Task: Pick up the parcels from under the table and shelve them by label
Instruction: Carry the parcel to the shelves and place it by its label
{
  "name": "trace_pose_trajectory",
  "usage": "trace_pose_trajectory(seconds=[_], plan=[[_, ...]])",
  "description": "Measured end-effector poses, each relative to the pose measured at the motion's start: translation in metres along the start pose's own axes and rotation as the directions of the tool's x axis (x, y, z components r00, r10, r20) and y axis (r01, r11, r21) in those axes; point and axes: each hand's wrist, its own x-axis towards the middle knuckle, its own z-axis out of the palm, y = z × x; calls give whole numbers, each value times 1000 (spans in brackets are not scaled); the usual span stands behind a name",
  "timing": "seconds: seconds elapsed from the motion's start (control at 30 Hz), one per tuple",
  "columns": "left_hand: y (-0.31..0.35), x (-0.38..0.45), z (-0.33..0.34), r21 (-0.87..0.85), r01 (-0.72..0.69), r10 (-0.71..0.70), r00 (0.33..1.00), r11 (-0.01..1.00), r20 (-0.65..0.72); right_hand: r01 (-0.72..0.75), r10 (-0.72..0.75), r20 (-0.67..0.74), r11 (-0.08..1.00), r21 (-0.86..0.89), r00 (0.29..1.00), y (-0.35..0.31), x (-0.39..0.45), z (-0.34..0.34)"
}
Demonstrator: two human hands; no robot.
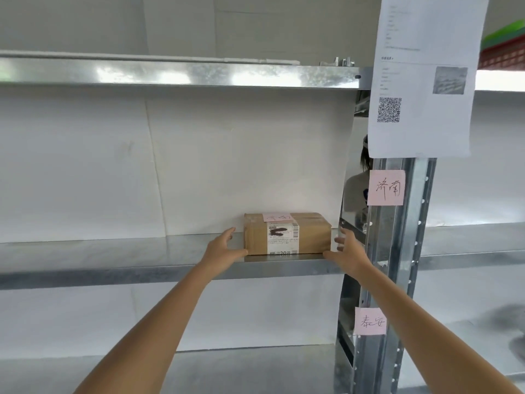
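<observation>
A brown cardboard parcel (287, 234) with a white shipping label and a pink note on top rests on the middle metal shelf (113, 257), close to the right upright. My left hand (223, 245) is at its left side, fingers spread, thumb touching the lower left corner. My right hand (348, 250) is just off its right side, fingers apart, thumb near the lower right corner. Neither hand grips the box. A pink note (386, 187) with handwriting marks this shelf level on the upright; another pink note (370, 321) marks the level below.
The steel upright (397, 280) stands right of the parcel. A printed sheet with a QR code (426, 75) hangs above it. An upper shelf (170, 72) and a lower shelf (227, 371) frame the bay. A person (356, 191) shows behind the rack.
</observation>
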Motion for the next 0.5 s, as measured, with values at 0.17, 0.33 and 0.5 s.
trace_pose_trajectory(seconds=[0.17, 0.33, 0.5], plan=[[-14, -39, -30, 6, 16, -16, 998, 1000, -55, 58, -55, 51, 997, -53, 997, -12, -41, 17], [-36, -97, -70, 56, 50, -46, 996, 997, -77, 189, -133, 201, 938, -290, 971, -27, -104, 54], [-68, -169, -124, 62, 137, -130, 986, 989, -104, 243, -137, 344, 926, -288, 929, -55, -165, 109]])
